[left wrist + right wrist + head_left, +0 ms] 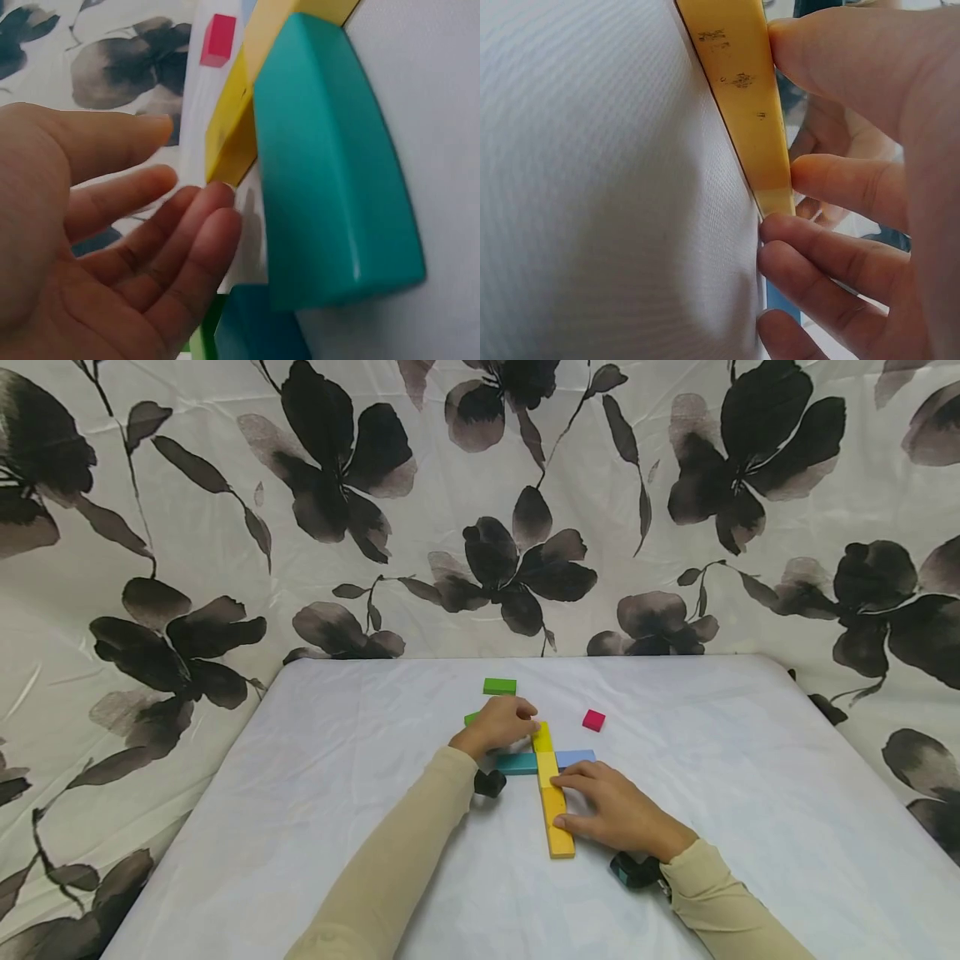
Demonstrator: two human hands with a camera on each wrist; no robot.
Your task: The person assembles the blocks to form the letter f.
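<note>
On the table (262, 843), the orange block (558, 843) lies nearest, touched by the right hand's (621, 810) spread fingers, then a teal block (517, 765) and blue block (577, 757) flank its row, and farther off the left hand (497, 727), fingers loose and empty, is beside the yellow block (542, 741).

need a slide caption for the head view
Right hand touching a yellow block row, left hand by its far end.

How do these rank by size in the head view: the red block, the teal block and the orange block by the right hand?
1. Orange block, largest
2. Teal block
3. Red block, smallest
</note>
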